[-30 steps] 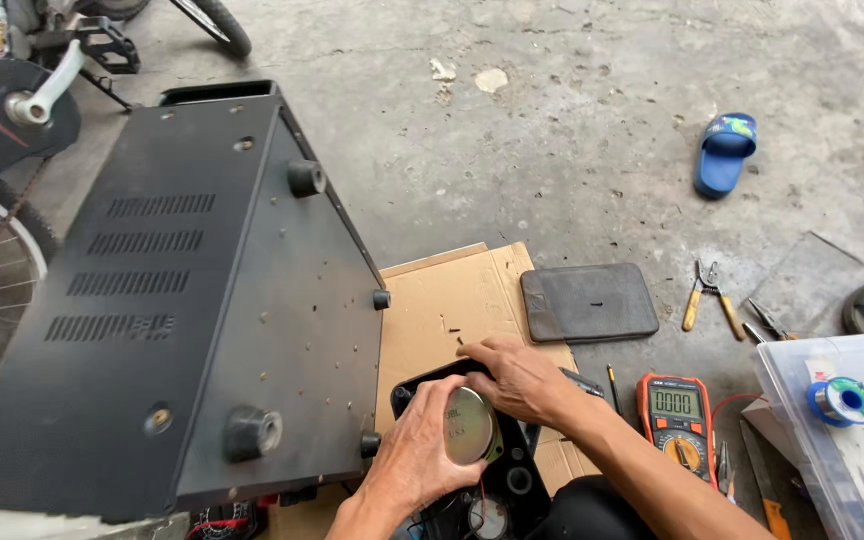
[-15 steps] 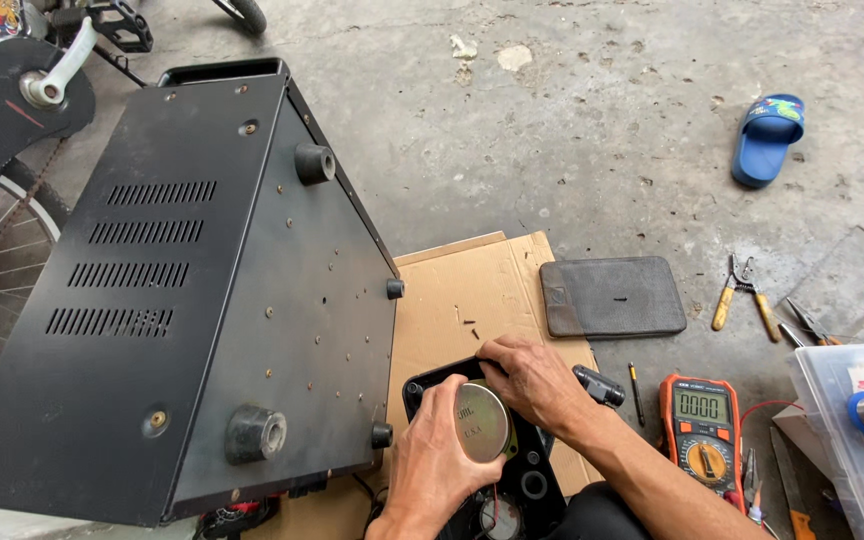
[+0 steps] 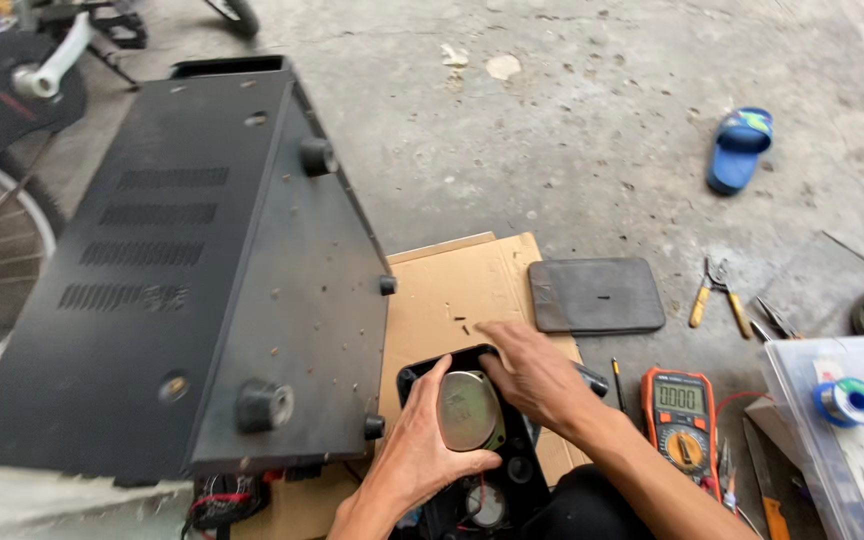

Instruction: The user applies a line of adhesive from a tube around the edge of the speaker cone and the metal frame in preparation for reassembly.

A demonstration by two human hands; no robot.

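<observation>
Head view
Landmark: cardboard sheet (image 3: 452, 300), flat on the concrete floor (image 3: 572, 120).
Black panel (image 3: 462, 440): lies on the sheet's near end, with a round metal speaker magnet (image 3: 469, 410) set in it.
Left hand (image 3: 417, 445): fingers curled around the magnet's left and lower edge, gripping it.
Right hand (image 3: 532, 375): palm down, fingers spread flat over the panel's upper right rim (pressing, not closed on anything).
Black metal case (image 3: 182, 290): left of the sheet, overlapping its edge.
Dark mat (image 3: 595, 295): touching the sheet's right side.
Multimeter (image 3: 679, 415): right of the sheet, near the right forearm.
Pliers (image 3: 717, 290): further right, beyond the mat.
</observation>
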